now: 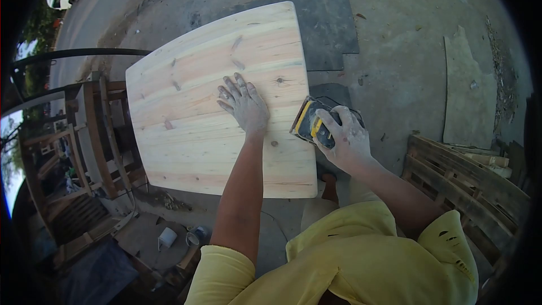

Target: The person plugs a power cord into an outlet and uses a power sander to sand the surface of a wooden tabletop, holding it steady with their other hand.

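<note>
A pale wooden panel point(192, 101) with knots and rounded corners lies across the middle of the view. My left hand point(245, 104) rests flat on its surface, fingers spread and dusty. In my right hand point(342, 133) is a black and yellow power sander point(319, 126), gripped from above. The sander is tilted at the panel's right edge, with its pad side facing the edge. Dust covers the fingers of my right hand.
Wooden frames point(93, 130) stand left of the panel. A slatted wooden pallet point(457, 186) is at the lower right. Dark sheets point(327, 28) lie on the concrete floor beyond the panel. A white cup point(167, 237) sits at the lower left.
</note>
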